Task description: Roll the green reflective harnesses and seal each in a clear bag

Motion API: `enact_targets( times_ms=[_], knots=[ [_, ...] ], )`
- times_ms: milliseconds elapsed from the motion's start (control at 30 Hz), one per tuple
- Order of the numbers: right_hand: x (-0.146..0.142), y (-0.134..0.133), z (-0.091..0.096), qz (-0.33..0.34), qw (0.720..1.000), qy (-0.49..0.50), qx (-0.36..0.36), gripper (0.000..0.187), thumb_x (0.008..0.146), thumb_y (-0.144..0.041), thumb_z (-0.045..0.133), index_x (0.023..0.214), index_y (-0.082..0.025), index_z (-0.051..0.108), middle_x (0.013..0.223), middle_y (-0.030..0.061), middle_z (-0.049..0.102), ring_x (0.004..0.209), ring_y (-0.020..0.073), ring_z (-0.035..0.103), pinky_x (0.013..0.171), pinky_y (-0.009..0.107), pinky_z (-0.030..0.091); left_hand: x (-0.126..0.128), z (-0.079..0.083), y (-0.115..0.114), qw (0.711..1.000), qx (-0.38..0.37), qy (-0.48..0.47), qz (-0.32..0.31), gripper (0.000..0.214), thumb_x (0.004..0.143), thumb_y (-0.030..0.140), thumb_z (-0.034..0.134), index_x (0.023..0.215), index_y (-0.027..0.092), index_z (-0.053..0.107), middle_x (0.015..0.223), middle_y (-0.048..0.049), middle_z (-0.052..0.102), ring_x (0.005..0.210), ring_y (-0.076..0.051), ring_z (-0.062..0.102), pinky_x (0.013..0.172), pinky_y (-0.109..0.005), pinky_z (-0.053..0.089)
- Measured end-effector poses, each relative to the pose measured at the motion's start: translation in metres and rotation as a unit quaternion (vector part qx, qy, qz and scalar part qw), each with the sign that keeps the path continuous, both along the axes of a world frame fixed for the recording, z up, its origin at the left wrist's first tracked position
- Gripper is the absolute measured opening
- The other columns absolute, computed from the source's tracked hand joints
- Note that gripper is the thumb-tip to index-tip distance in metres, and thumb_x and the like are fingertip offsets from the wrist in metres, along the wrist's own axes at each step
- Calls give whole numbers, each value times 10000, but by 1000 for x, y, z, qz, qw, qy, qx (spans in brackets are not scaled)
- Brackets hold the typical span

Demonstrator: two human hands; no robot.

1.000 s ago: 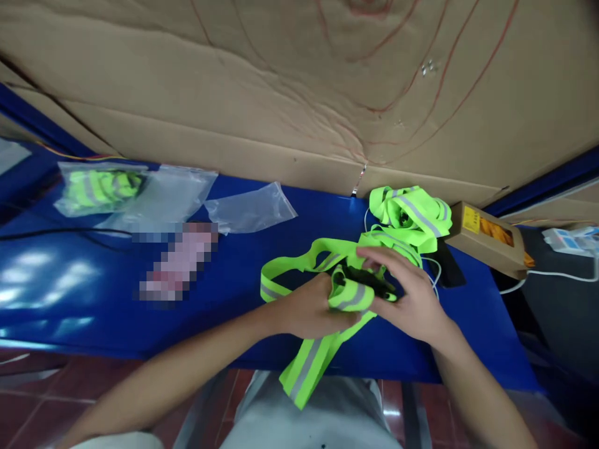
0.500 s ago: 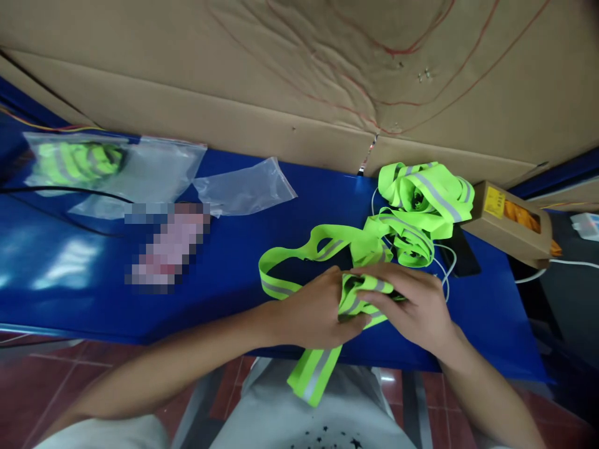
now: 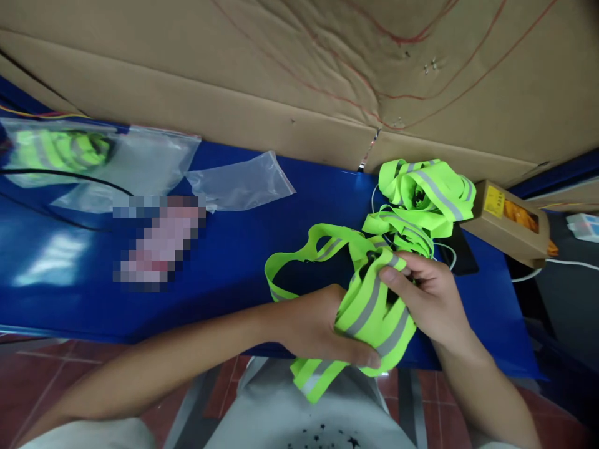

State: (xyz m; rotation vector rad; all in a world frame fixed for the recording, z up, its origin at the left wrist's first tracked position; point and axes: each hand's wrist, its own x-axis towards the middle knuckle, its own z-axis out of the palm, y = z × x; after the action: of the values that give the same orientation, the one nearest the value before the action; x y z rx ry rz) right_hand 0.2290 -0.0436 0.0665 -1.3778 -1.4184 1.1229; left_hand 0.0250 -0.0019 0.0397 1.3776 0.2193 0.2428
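A neon yellow-green reflective strap (image 3: 367,305) with a grey stripe lies in loops between my two hands. My left hand (image 3: 322,330) grips the folded loops from the left, its thumb across the lower front. With thumb and fingers, my right hand (image 3: 428,296) pinches the upper right edge of the strap. One strap end hangs over the table's front edge, and a loose loop rests on the table to the left. Behind my hands, more bundled reflective straps (image 3: 428,190) of the same kind lie heaped.
On the blue table (image 3: 234,262) lie clear plastic bags (image 3: 243,184), one bag holding a rolled strap (image 3: 60,149). A blurred-out pink item (image 3: 163,240) is nearby. To the right are a cardboard box (image 3: 508,221), a dark phone-like slab (image 3: 461,252) and white cable. A cardboard panel (image 3: 187,93) rises behind.
The strap bundle between my hands has opened into wider, flatter loops facing up. My right hand has shifted slightly right, and my left thumb now lies along the front of the loops.
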Motion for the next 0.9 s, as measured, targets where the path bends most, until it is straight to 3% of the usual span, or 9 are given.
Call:
enact_targets(
  times_ms=[133, 300, 367, 500, 600, 667, 733, 800, 900],
  knots=[
    [1, 3, -4, -10, 995, 85, -55, 153, 896, -373, 767, 859, -227, 745, 697, -25, 689, 568, 111, 604, 496, 202, 474, 0, -4, 4, 990, -123, 32, -60, 286, 887, 394, 736, 1044, 156, 743, 1002, -108, 774, 876, -237, 739, 811, -386, 632],
    [-4, 10, -9, 21, 968, 183, -173, 348, 908, -394, 752, 1223, -319, 624, 881, -22, 736, 689, 140, 698, 598, 229, 565, 1, -11, -4, 970, -230, 14, -82, 336, 903, 354, 715, 1153, 130, 693, 1059, -120, 750, 789, -198, 727, 739, -365, 627],
    [-5, 12, -12, 22, 980, 145, -138, 285, 921, -382, 734, 1171, -312, 617, 965, -10, 730, 780, 148, 715, 659, 245, 585, 1, -12, -6, 978, -202, 9, -48, 292, 929, 347, 673, 1124, 131, 687, 1027, -113, 746, 775, -184, 708, 729, -343, 611],
    [1, 13, -12, 9, 991, -111, 73, 106, 984, -329, 651, 997, -262, 732, 1099, 41, 709, 1034, 190, 698, 893, 313, 576, -1, -10, -4, 993, -112, 27, -25, 214, 946, 310, 618, 1056, 142, 691, 1016, -108, 743, 805, -190, 698, 748, -336, 596],
    [5, 7, -9, 121, 972, -166, 111, 305, 1063, -405, 493, 1227, -271, 713, 1232, 66, 718, 1192, 225, 670, 1028, 380, 546, -1, -8, -1, 999, -42, 14, -11, 169, 958, 261, 571, 1008, 146, 685, 979, -90, 738, 835, -188, 699, 780, -323, 592],
    [3, 2, -7, 190, 958, -190, 99, 485, 1023, -512, 545, 1435, -259, 579, 1393, 90, 658, 1304, 265, 621, 1084, 428, 529, -1, -9, 0, 999, 25, -18, 24, 137, 953, 227, 560, 970, 147, 669, 968, -83, 725, 890, -188, 689, 848, -326, 578],
    [-2, -3, -8, 191, 944, -248, 102, 703, 933, -552, 679, 1527, -237, 475, 1486, 117, 590, 1364, 303, 579, 1106, 460, 524, 1, -11, 0, 995, 72, -43, 61, 74, 915, 179, 584, 938, 149, 648, 975, -83, 715, 950, -197, 676, 919, -343, 555],
    [-7, -6, -10, 166, 937, -284, 115, 741, 905, -503, 735, 1534, -222, 462, 1492, 126, 586, 1366, 301, 581, 1099, 445, 539, 4, -14, 0, 996, 26, -49, 66, 45, 877, 155, 614, 917, 150, 634, 967, -83, 711, 952, -202, 682, 922, -358, 557],
    [-10, -5, -12, 144, 934, -285, 157, 638, 937, -415, 717, 1500, -204, 503, 1475, 126, 601, 1361, 279, 591, 1105, 404, 541, 7, -17, 1, 980, -198, -8, 23, 96, 854, 201, 681, 926, 147, 649, 895, -66, 718, 827, -191, 717, 854, -370, 590]
  ],
)
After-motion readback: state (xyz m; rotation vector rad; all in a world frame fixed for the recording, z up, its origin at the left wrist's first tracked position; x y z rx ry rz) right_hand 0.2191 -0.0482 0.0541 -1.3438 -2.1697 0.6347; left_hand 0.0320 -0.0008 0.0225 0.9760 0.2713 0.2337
